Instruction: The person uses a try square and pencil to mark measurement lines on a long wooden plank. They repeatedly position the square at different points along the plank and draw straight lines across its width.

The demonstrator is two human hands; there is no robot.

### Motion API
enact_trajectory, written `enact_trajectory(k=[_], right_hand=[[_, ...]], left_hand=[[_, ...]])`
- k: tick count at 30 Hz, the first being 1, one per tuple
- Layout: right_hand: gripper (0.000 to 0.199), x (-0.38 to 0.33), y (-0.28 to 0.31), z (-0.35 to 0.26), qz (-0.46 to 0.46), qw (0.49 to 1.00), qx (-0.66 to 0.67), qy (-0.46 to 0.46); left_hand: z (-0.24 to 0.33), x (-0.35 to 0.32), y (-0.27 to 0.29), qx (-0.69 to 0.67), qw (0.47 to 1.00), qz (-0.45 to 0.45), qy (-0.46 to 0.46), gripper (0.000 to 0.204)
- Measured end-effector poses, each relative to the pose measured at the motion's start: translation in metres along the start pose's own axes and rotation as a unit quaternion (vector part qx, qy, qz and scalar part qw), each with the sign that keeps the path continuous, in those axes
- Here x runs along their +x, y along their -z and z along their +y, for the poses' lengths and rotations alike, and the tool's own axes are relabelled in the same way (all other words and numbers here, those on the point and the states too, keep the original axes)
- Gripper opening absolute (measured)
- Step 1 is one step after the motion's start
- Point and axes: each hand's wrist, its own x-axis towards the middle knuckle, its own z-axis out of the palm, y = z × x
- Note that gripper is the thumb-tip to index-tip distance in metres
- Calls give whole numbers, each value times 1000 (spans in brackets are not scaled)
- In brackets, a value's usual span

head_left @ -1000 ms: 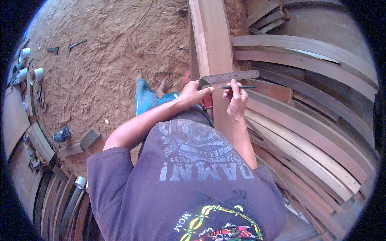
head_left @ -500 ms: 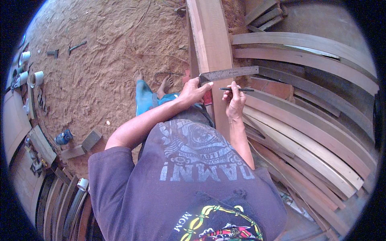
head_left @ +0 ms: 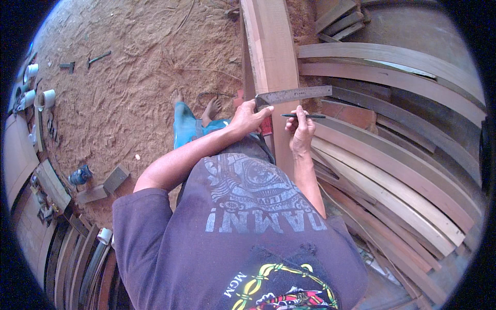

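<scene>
A try square point(head_left: 295, 95) with a grey metal blade lies across a long reddish wooden beam point(head_left: 276, 62). My left hand point(head_left: 248, 118) is closed on the stock end of the square at the beam's left edge, thumb toward the blade. Over the beam's right side, just below the blade, my right hand point(head_left: 301, 130) pinches a dark pen point(head_left: 310, 116). The pen lies roughly level, its tip pointing left and apart from the blade. Something red point(head_left: 266, 126) shows beside the beam under my left hand.
Several long planks point(head_left: 392, 165) are stacked to the right of the beam. Sawdust-strewn ground point(head_left: 124, 88) stretches left, with a hammer point(head_left: 98, 59) lying on it. Wood blocks point(head_left: 116, 179), a blue power tool point(head_left: 80, 175) and white cups point(head_left: 45, 99) stand at the left. Short offcuts point(head_left: 341, 23) lie at the far right.
Almost nothing differs. Both hands, the try square and the pen hold nearly the same places; the whole view has shifted very slightly.
</scene>
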Motion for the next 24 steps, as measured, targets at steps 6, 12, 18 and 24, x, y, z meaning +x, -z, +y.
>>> enact_trajectory(k=[6,12,18,24], right_hand=[[29,-1,0,-2,0,1000,1,-6],[29,-2,0,-2,-2,1000,3,8],[30,-2,-1,-5,-6,1000,-4,3],[32,-4,-9,-17,2,1000,-22,-1]], left_hand=[[3,-4,3,12,1000,-15,16,43],[1,-5,3,10,1000,-14,0,42],[5,-6,4,18,1000,-17,5,41],[10,-8,4,1,999,-29,15,42]])
